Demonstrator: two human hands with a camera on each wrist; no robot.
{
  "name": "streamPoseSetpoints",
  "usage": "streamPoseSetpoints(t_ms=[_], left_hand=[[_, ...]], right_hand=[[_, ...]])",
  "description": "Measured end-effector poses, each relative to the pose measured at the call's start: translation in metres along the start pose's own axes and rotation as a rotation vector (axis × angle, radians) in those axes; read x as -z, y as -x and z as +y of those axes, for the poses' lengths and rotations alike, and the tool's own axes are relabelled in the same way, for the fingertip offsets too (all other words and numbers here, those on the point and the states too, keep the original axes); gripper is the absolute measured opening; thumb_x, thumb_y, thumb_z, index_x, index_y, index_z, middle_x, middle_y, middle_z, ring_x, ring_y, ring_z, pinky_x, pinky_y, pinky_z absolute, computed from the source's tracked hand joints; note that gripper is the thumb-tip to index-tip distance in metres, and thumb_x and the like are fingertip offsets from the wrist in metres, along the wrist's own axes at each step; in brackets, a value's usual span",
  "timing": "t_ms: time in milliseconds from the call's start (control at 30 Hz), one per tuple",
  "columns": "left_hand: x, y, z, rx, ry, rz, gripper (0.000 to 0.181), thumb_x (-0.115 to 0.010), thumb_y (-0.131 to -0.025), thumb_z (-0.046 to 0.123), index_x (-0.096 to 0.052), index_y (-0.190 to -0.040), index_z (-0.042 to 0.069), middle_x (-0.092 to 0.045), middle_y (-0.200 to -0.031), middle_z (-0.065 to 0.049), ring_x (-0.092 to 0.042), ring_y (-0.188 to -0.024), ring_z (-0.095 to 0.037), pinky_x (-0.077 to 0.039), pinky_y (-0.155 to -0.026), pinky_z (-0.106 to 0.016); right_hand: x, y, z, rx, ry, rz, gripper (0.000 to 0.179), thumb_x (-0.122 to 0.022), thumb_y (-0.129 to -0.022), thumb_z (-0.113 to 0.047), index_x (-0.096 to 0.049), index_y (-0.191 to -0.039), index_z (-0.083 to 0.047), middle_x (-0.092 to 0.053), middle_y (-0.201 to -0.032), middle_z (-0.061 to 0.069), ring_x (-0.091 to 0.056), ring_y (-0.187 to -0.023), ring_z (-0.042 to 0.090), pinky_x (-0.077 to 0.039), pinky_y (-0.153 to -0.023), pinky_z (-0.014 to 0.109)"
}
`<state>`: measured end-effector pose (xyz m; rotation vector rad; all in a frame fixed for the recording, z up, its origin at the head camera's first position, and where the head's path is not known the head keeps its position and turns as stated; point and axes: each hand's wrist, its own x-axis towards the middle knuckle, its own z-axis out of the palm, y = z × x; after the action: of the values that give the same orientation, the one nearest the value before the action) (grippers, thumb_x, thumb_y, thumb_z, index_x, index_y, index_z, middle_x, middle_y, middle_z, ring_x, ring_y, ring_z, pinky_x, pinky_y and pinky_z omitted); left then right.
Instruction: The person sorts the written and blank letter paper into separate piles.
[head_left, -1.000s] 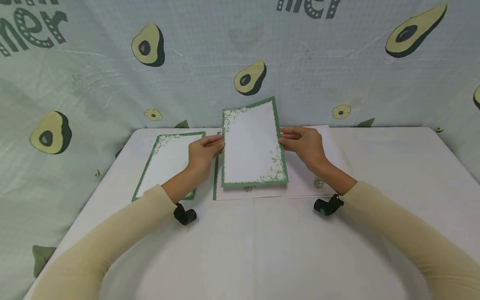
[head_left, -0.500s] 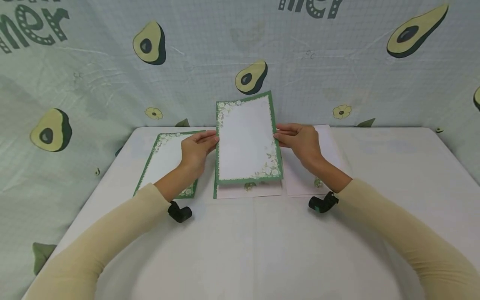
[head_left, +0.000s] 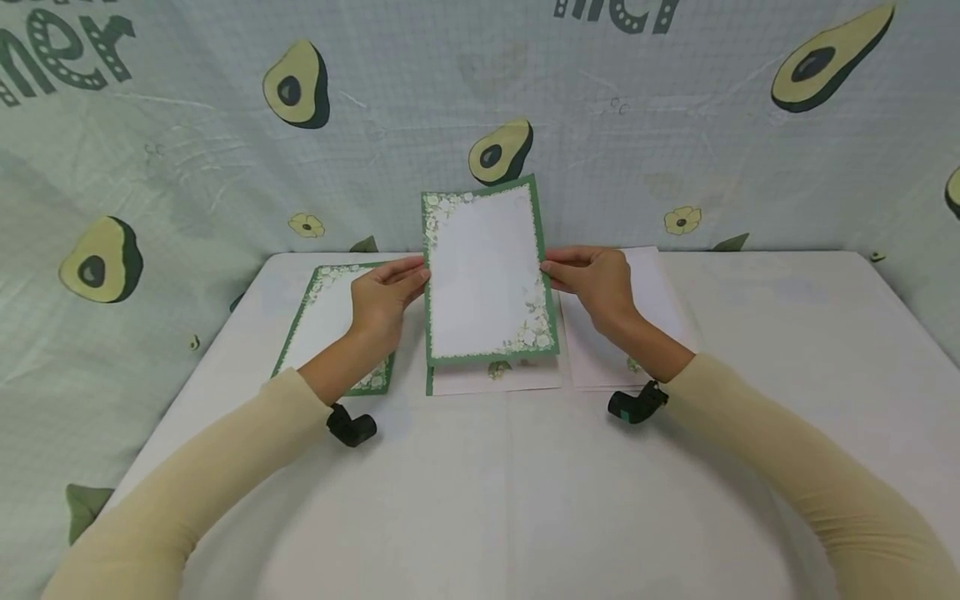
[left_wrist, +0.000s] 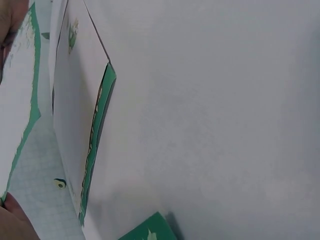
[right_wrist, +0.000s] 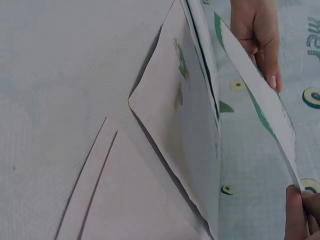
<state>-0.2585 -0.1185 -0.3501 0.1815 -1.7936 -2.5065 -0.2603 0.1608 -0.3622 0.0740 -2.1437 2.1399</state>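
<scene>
A sheet of paper with a green floral border [head_left: 483, 275] is held up, tilted toward the head camera. My left hand [head_left: 378, 304] pinches its left edge between thumb and fingers, and my right hand [head_left: 600, 287] pinches the right edge. In the right wrist view the sheet [right_wrist: 260, 92] appears nearly edge-on, above the table. Below and partly behind it lies a pale pinkish sheet [head_left: 525, 380] with a small printed flower and a green strip along its left side. Another green-bordered sheet [head_left: 322, 317] lies at the left, partly covered by my left hand and forearm.
More pale sheets [head_left: 652, 292] lie at the right, partly hidden by my right hand and wrist. They rest on a white-covered table [head_left: 480, 492]. A cloth printed with avocados [head_left: 405, 83] hangs behind the table's back edge. A small black camera sits on each wrist.
Both hands have shifted left and slightly up with the bordered sheet. More of the pinkish sheet beneath shows along its lower edge. The sheets on the table stay put.
</scene>
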Motion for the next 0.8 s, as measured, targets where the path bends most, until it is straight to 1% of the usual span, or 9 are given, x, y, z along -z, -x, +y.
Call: streamPoseSetpoints(t_ms=[167, 400, 500, 700, 800], left_hand=[[0.005, 0.0, -0.001, 0.0, -0.01, -0.014, 0.031, -0.07, -0.08, -0.008, -0.066, -0.111, -0.008, -0.07, -0.099, -0.012, -0.069, -0.09, -0.02, -0.057, -0.084, -0.032], [0.013, 0.003, 0.003, 0.039, -0.076, -0.032, 0.036, -0.073, -0.08, -0.003, -0.065, -0.114, -0.007, -0.069, -0.108, -0.012, -0.069, -0.093, -0.018, -0.055, -0.087, -0.031], [0.018, 0.001, 0.004, 0.064, -0.092, -0.048, 0.037, -0.072, -0.081, -0.002, -0.064, -0.116, -0.006, -0.068, -0.109, -0.011, -0.069, -0.093, -0.017, -0.055, -0.088, -0.031], [0.028, -0.003, 0.007, 0.146, -0.093, -0.097, 0.04, -0.07, -0.082, -0.003, -0.061, -0.12, -0.006, -0.068, -0.107, -0.01, -0.069, -0.094, -0.018, -0.055, -0.087, -0.03], [0.033, -0.005, 0.009, 0.167, -0.093, -0.102, 0.042, -0.071, -0.081, -0.002, -0.06, -0.122, -0.006, -0.068, -0.107, -0.01, -0.069, -0.095, -0.018, -0.055, -0.086, -0.029]], right_hand=[[-0.001, 0.0, 0.0, -0.013, -0.067, 0.002, 0.025, -0.076, -0.08, -0.006, -0.071, -0.101, 0.005, -0.072, -0.092, 0.011, -0.071, -0.082, 0.017, -0.059, -0.073, 0.027], [-0.002, 0.001, 0.001, -0.035, -0.137, -0.037, 0.027, -0.074, -0.08, -0.004, -0.069, -0.104, 0.007, -0.072, -0.091, 0.01, -0.071, -0.085, 0.018, -0.058, -0.075, 0.028], [-0.005, 0.001, 0.001, -0.032, -0.124, -0.05, 0.027, -0.074, -0.081, -0.005, -0.069, -0.104, 0.007, -0.072, -0.093, 0.01, -0.07, -0.085, 0.018, -0.058, -0.075, 0.028], [-0.012, 0.001, 0.0, -0.02, -0.088, -0.061, 0.025, -0.075, -0.08, -0.007, -0.071, -0.103, 0.004, -0.071, -0.095, 0.011, -0.07, -0.086, 0.019, -0.059, -0.075, 0.028], [-0.016, 0.001, -0.001, -0.011, -0.09, -0.069, 0.026, -0.075, -0.081, -0.007, -0.071, -0.103, 0.004, -0.072, -0.096, 0.011, -0.07, -0.086, 0.018, -0.059, -0.076, 0.029]])
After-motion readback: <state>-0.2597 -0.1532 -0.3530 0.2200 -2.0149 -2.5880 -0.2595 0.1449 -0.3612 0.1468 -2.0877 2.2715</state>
